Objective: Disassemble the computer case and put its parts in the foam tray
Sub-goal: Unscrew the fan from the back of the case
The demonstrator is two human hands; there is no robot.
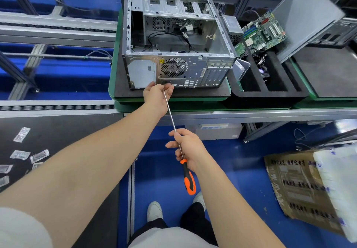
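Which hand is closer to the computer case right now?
Left. The left hand is at the rear panel of the computer case, pinching the tip end of the screwdriver. The right hand is well back from it, gripping the shaft above the orange handle.

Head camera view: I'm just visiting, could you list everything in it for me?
computer case: one, silver-grey, centre
foam tray: one, black, right of the case
circuit board: one, green, leaning at the tray's far end
metal panel: one, grey, leaning at far right
screwdriver: one, orange-and-black handle, tip at the case's rear
plastic bags: several, clear, at left
cardboard box: one, brown, lower right
shoes: two, white, bottom centre
left hand: one, pinches the screwdriver shaft near its tip
right hand: one, grips the shaft above the handle
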